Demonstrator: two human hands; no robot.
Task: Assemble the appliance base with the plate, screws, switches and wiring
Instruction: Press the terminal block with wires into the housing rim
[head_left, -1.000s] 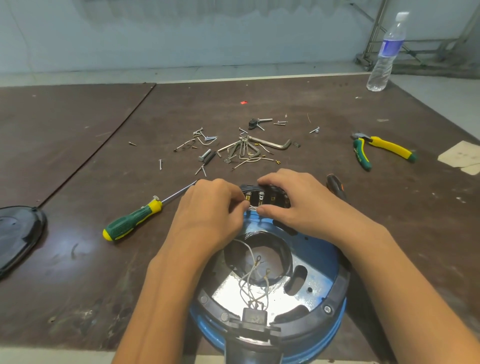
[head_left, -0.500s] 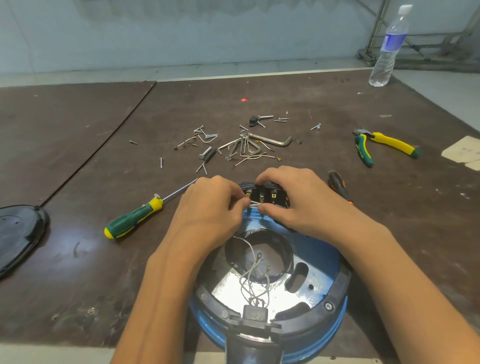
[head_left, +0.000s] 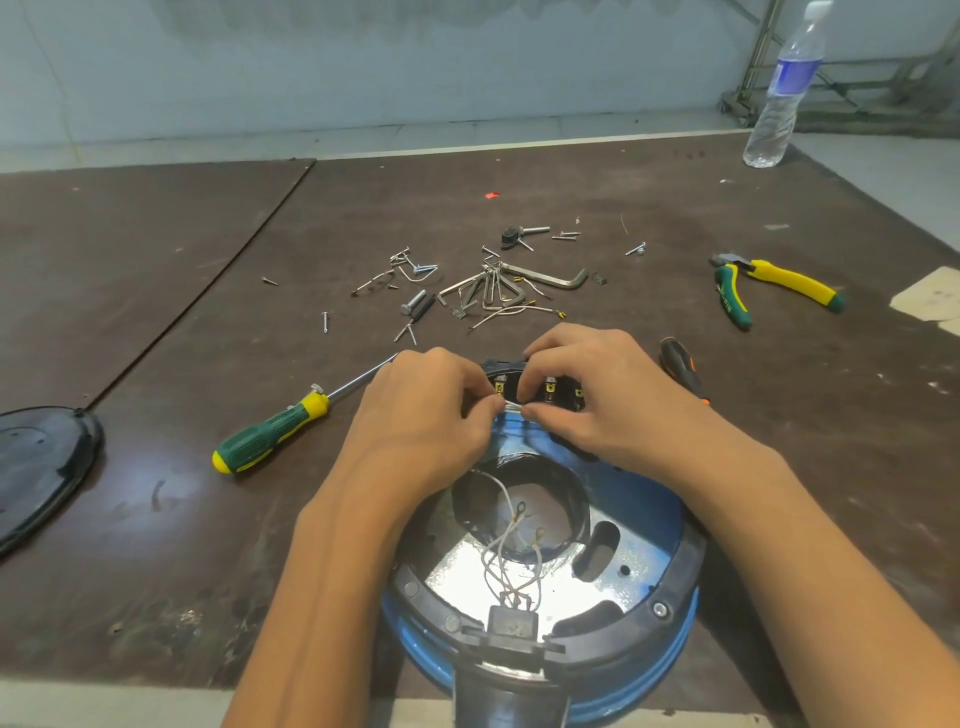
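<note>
The appliance base (head_left: 675, 582) sits at six o'clock on the table (head_left: 519, 208), underside up, with the shiny plate (head_left: 457, 577) already lying inside its black rim. At the rim's twelve o'clock stands the switch block (head_left: 551, 387), its brass terminals showing.

Both hands work there. The left hand (head_left: 421, 415) has its fingers curled, thumb and forefinger pinching thin white wires (head_left: 511, 408). The right hand (head_left: 597, 400) pinches the same wires from the other side while its fingers curl over the block. The hands hide whether any lead is seated on a terminal.

Wiring looks about midway. Loose leads (head_left: 519, 508) with ring ends lie unattached over the central hole, running to the connector (head_left: 511, 621) at six o'clock. Most screws (head_left: 426, 269) lie scattered at twelve o'clock beyond the base. The screwdriver (head_left: 270, 441) lies idle at ten o'clock and the black cover (head_left: 41, 467) is off at nine o'clock, so fastening and closing appear to remain.
</note>
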